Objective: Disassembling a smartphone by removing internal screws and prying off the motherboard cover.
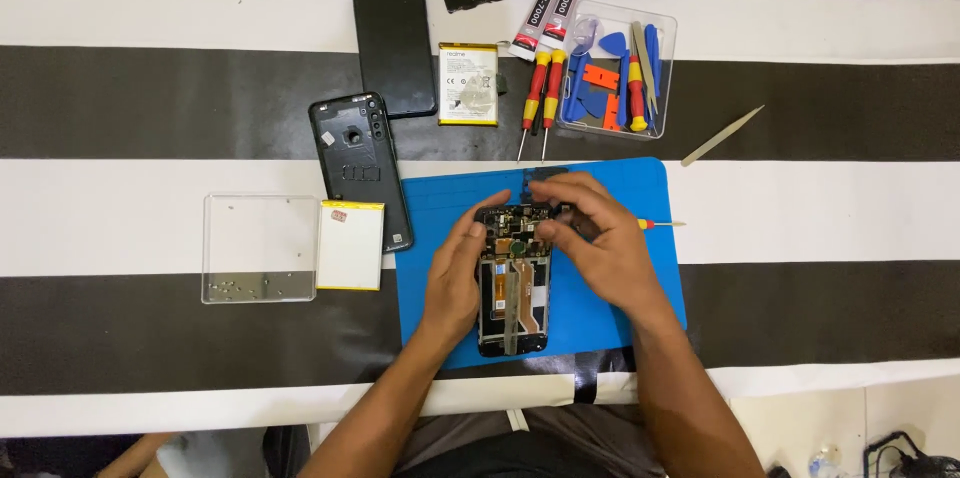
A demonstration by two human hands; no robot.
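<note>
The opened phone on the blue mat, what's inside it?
Inside the opened phone, circuit boards fill the top and a flat ribbon cable runs down the empty battery bay. The left hand and right hand cover parts of the upper boards.

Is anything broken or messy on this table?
The phone on the blue mat lies opened up, its insides bare, under the left hand and right hand. Its back cover lies apart to the left. A pale pry stick lies askew outside the tool tray.

Right hand (590, 238) hides the opened phone's (514, 278) top corner
</note>
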